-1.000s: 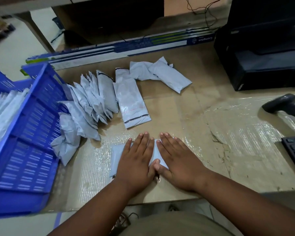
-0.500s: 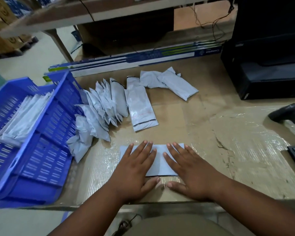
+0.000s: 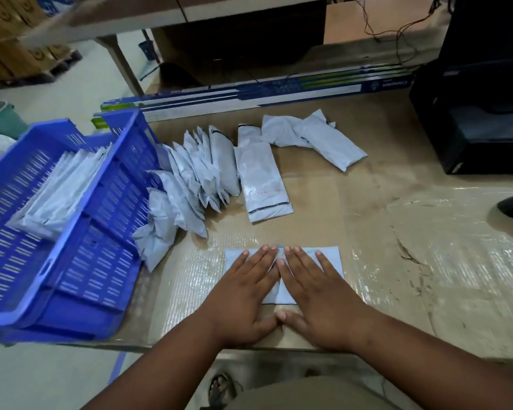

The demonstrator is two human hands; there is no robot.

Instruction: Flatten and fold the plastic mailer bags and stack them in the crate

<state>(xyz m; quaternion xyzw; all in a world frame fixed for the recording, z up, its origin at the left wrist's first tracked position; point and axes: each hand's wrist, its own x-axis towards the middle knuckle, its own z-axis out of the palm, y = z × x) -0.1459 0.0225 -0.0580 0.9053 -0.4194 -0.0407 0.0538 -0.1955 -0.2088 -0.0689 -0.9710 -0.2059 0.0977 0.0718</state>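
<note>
Since half a second ago, both hands have slid together until their forefingers and thumbs nearly touch, and they press flat with straight fingers on the pale mailer bag (image 3: 329, 258), which lies on the table (image 3: 367, 202) under the left hand (image 3: 243, 294) and right hand (image 3: 323, 291), its ends showing beyond each. Ahead of the fingertips a flat mailer (image 3: 262, 180) lies alone, with a leaning row of mailers (image 3: 196, 173) to the left of it. Farther left of the left hand the blue crate (image 3: 80, 261) holds stacked folded bags (image 3: 60, 190).
</note>
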